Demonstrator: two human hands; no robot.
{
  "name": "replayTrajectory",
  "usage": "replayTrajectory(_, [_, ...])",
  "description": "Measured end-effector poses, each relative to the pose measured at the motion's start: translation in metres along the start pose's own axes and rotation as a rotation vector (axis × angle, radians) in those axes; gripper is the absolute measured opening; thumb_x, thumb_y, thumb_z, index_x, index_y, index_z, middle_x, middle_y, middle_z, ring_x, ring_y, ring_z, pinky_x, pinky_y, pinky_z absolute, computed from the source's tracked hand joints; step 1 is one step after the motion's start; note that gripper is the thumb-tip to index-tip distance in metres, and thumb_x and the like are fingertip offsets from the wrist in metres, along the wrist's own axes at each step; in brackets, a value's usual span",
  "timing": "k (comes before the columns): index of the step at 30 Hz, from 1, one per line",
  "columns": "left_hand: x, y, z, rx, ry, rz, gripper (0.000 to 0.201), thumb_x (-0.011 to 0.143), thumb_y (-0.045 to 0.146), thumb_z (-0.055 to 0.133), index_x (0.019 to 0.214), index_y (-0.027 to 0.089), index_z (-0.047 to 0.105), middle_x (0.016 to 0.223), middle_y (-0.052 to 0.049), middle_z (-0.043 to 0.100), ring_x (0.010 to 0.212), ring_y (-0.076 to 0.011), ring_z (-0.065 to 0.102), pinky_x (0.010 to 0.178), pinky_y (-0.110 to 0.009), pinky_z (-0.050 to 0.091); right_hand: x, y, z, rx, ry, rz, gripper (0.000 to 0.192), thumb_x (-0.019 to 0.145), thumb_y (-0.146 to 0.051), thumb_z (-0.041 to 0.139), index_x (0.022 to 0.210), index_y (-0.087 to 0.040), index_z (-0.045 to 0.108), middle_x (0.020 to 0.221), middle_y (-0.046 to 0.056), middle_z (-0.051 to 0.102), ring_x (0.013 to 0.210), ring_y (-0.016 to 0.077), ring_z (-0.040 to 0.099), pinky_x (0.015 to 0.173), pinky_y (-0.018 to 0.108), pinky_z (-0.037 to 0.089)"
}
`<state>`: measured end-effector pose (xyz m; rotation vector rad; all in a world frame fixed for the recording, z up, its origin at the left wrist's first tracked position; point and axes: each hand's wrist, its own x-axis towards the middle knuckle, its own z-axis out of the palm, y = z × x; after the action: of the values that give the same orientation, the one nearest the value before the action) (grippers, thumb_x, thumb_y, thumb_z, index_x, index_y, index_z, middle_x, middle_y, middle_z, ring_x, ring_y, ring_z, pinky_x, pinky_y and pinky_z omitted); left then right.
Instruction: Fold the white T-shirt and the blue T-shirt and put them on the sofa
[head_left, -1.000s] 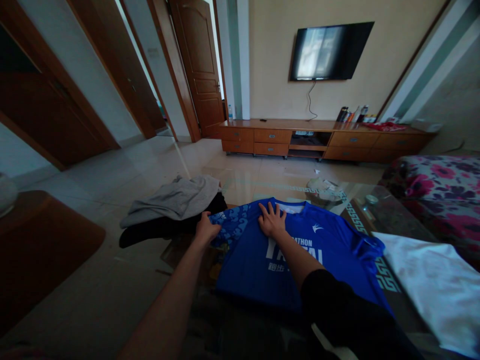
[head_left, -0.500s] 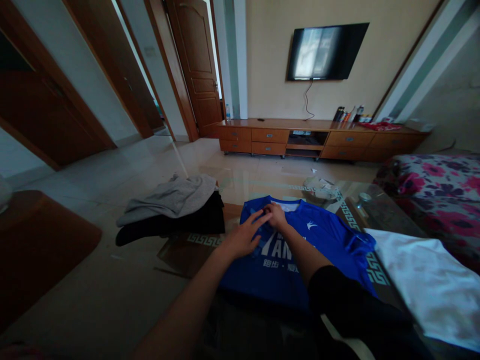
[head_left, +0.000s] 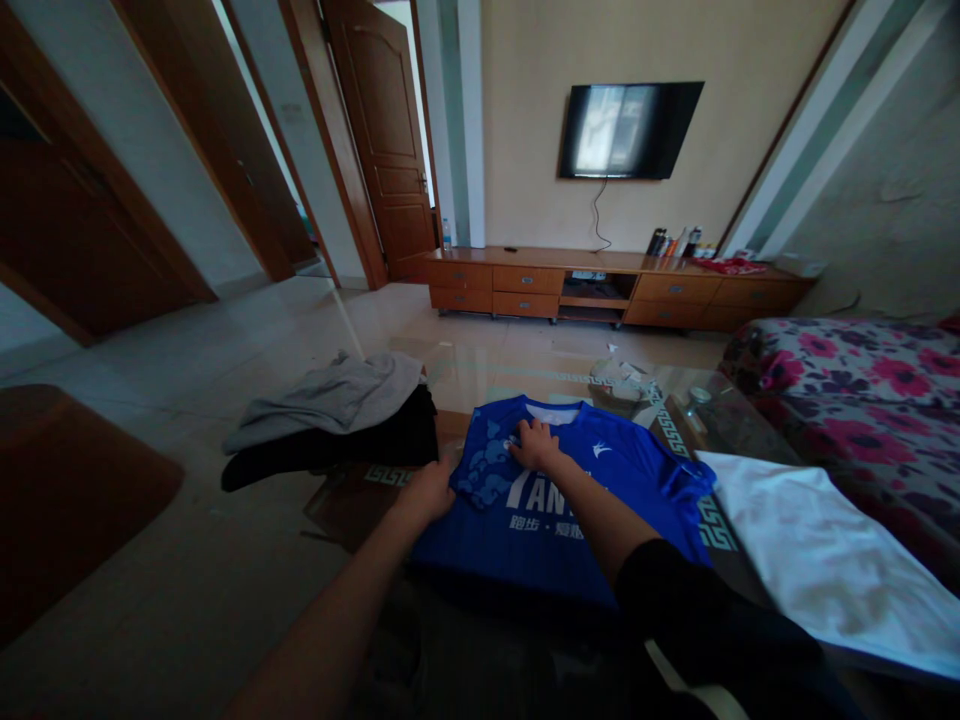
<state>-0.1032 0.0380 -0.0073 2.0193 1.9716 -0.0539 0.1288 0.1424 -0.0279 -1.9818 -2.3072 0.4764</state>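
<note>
On blue shirt (head_left: pixel 570 500): L hand (head_left: pixel 427 492) at folded edge, R hand (head_left: pixel 534 446) flat.

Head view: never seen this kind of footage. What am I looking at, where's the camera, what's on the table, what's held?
There is no machine here: a person works with two bare hands, and the single camera sits on their head, looking forward and down, so the arms enter from the bottom.

On the glass table lies a blue shirt with white lettering. The left hand rests at its left edge, where the patterned sleeve is folded in. The right hand presses flat near the collar. Neither hand lifts anything.

Left of the shirt is a pile of grey and black clothes; to the right lies a white cloth. Behind are a wall television and a floral sofa.
</note>
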Motion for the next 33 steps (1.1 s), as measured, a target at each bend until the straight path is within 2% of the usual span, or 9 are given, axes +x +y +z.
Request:
replayTrajectory(5, [0.005, -0.020, 0.001, 0.050, -0.090, -0.090, 0.030, 0.082, 0.023, 0.060, 0.108, 0.015, 0.072, 0.114, -0.023, 0.071, 0.105, -0.0326, 0.071, 0.089, -0.039, 0.054, -0.004, -0.003, 0.002, -0.036, 0.001, -0.029, 0.051, 0.096, -0.053, 0.046, 0.136, -0.022, 0.049, 0.143, 0.016, 0.045, 0.134, 0.0340, 0.038, 0.101, 0.054, 0.039])
replayTrajectory(9, [0.005, -0.030, 0.001, 0.094, -0.141, -0.153, 0.030, 0.080, 0.025, 0.062, 0.107, 0.016, 0.074, 0.114, -0.021, 0.072, 0.104, -0.0322, 0.071, 0.086, -0.039, 0.056, -0.003, -0.004, 0.004, -0.047, 0.001, -0.034, 0.051, 0.098, -0.057, 0.038, 0.135, -0.023, 0.049, 0.141, 0.016, 0.046, 0.132, 0.0334, 0.039, 0.100, 0.054, 0.039])
replayTrajectory(14, [-0.001, -0.023, -0.006, 0.138, -0.130, -0.158, 0.035, 0.080, 0.022, 0.060, 0.113, 0.016, 0.072, 0.118, -0.022, 0.071, 0.108, -0.0347, 0.070, 0.086, -0.043, 0.056, -0.003, -0.006, 0.005, -0.069, -0.005, -0.029, 0.050, 0.099, -0.056, 0.039, 0.135, -0.023, 0.049, 0.141, 0.016, 0.044, 0.133, 0.0328, 0.038, 0.100, 0.052, 0.038])
replayTrajectory(19, [-0.003, -0.014, -0.009, 0.141, -0.034, 0.010, 0.041, 0.086, 0.026, 0.053, 0.126, 0.026, 0.063, 0.121, -0.014, 0.070, 0.108, -0.0305, 0.069, 0.088, -0.042, 0.055, -0.006, -0.006, 0.008, -0.080, 0.007, -0.030, 0.050, 0.099, -0.057, 0.039, 0.135, -0.023, 0.049, 0.141, 0.016, 0.044, 0.132, 0.0327, 0.037, 0.100, 0.052, 0.037])
replayTrajectory(25, [-0.003, -0.020, -0.012, 0.178, -0.082, -0.056, 0.029, 0.077, 0.022, 0.063, 0.105, 0.020, 0.071, 0.107, -0.017, 0.072, 0.097, -0.0327, 0.071, 0.082, -0.042, 0.056, -0.008, -0.003, 0.014, -0.072, 0.071, -0.054, 0.050, 0.099, -0.055, 0.040, 0.135, -0.022, 0.051, 0.138, 0.016, 0.046, 0.129, 0.0330, 0.040, 0.100, 0.052, 0.038])
replayTrajectory(27, [-0.002, -0.016, -0.013, 0.179, 0.000, -0.054, 0.031, 0.080, 0.020, 0.059, 0.109, 0.018, 0.070, 0.115, -0.018, 0.069, 0.105, -0.0333, 0.069, 0.087, -0.043, 0.054, -0.008, -0.002, 0.013, -0.050, 0.072, -0.058, 0.050, 0.100, -0.054, 0.037, 0.136, -0.022, 0.051, 0.137, 0.016, 0.047, 0.128, 0.0331, 0.041, 0.100, 0.053, 0.038])
replayTrajectory(29, [0.001, -0.005, -0.011, 0.153, 0.208, -0.014, 0.036, 0.085, 0.017, 0.051, 0.118, 0.016, 0.065, 0.126, -0.019, 0.064, 0.116, -0.0317, 0.063, 0.096, -0.044, 0.051, -0.009, -0.001, 0.011, -0.022, 0.055, -0.060, 0.052, 0.101, -0.053, 0.034, 0.139, -0.022, 0.051, 0.138, 0.016, 0.047, 0.130, 0.0334, 0.040, 0.101, 0.053, 0.037])
replayTrajectory(31, [0.006, 0.010, -0.003, 0.091, 0.411, 0.104, 0.039, 0.090, 0.016, 0.044, 0.126, 0.016, 0.060, 0.134, -0.018, 0.059, 0.124, -0.0283, 0.058, 0.104, -0.042, 0.047, -0.010, 0.001, 0.009, -0.002, 0.032, -0.069, 0.053, 0.102, -0.053, 0.033, 0.141, -0.023, 0.051, 0.140, 0.016, 0.047, 0.131, 0.0336, 0.040, 0.103, 0.052, 0.037])
replayTrajectory(33, [0.014, 0.024, 0.011, 0.029, 0.476, 0.263, 0.041, 0.095, 0.024, 0.043, 0.133, 0.018, 0.056, 0.144, -0.015, 0.054, 0.134, -0.0266, 0.051, 0.111, -0.041, 0.042, -0.011, 0.005, 0.005, 0.010, 0.010, -0.087, 0.052, 0.101, -0.052, 0.037, 0.143, -0.025, 0.052, 0.141, 0.015, 0.048, 0.131, 0.0323, 0.042, 0.103, 0.049, 0.038])
